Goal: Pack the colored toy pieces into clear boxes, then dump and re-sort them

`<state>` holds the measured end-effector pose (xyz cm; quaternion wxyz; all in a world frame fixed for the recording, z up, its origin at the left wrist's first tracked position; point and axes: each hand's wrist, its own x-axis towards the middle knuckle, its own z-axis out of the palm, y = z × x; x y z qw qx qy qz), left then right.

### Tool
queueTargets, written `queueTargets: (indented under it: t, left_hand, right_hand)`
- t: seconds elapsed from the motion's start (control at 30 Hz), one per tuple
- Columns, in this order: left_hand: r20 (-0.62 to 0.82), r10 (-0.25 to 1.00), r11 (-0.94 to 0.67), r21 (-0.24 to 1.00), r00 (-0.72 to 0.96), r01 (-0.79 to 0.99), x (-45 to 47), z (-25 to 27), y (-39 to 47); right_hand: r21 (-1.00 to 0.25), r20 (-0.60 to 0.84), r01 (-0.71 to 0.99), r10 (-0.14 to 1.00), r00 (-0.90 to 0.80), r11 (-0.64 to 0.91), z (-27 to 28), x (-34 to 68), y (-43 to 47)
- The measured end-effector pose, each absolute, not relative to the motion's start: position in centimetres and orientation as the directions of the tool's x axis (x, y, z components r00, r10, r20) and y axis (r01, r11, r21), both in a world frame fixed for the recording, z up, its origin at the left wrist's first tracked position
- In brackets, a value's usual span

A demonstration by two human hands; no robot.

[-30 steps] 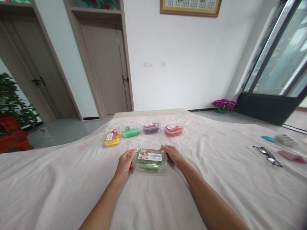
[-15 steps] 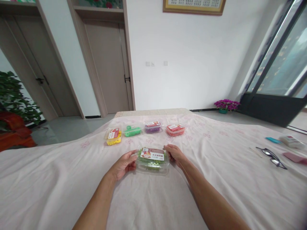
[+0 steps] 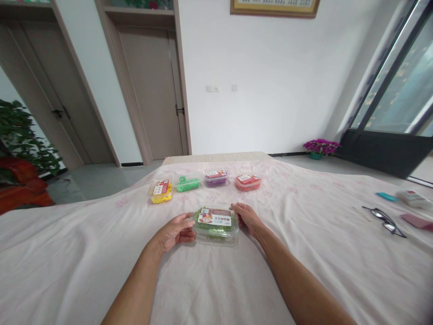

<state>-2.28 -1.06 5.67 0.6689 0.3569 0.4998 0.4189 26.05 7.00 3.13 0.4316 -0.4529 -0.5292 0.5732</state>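
A clear plastic box [image 3: 216, 229] with a printed label and light-green pieces inside rests on the pale cloth in front of me. At its left edge, my left hand [image 3: 176, 231] grips it, thumb on top and fingers curled below. My right hand [image 3: 247, 217] pinches the far right corner; some of its fingers are hidden. Beyond lie similar boxes: one with yellow pieces [image 3: 161, 192], one with green pieces [image 3: 187, 184], one with purple pieces [image 3: 217, 179] and one with red pieces [image 3: 248, 183]. The green one shows no label.
On the right of the cloth [image 3: 304, 253] lie black-framed glasses [image 3: 384, 221], a blue item [image 3: 387, 197], a white pack [image 3: 413, 199] and a dark pink item [image 3: 417, 222]. Purple flowers [image 3: 321, 146] stand on the floor behind. A red-brown wooden chair [image 3: 20, 189] is at the left.
Both hands stay on the box with green pieces, which has hardly moved. The left fingers shift slightly along its edge. The whole view tilts a little.
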Motion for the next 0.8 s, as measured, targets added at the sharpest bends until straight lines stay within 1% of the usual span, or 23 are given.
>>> queueTargets:
  t: [0.13, 0.33, 0.67, 0.8]
  left_hand:
    - [-0.369, 0.919, 0.392, 0.89, 0.136, -0.234, -2.1, 5.5, -1.2]
    - [-0.363, 0.925, 0.38, 0.884, 0.112, -0.271, -1.8, 5.2, -1.2]
    - [-0.362, 0.924, 0.382, 0.891, 0.123, -0.244, -1.9, 4.7, -0.8]
    - [-0.364, 0.927, 0.375, 0.902, 0.091, -0.213, -1.6, 5.0, -1.0]
  right_hand:
    - [-0.998, -0.067, 0.001, 0.971, -0.23, -0.068, 3.0, 26.1, 7.2]
    - [-0.995, -0.052, 0.097, 0.979, -0.195, -0.034, 3.0, 25.9, 7.3]
    - [-0.992, -0.063, 0.119, 0.982, -0.179, -0.042, 3.4, 25.8, 7.1]
    - [-0.991, -0.069, 0.124, 0.983, -0.169, -0.048, 3.2, 25.7, 7.1]
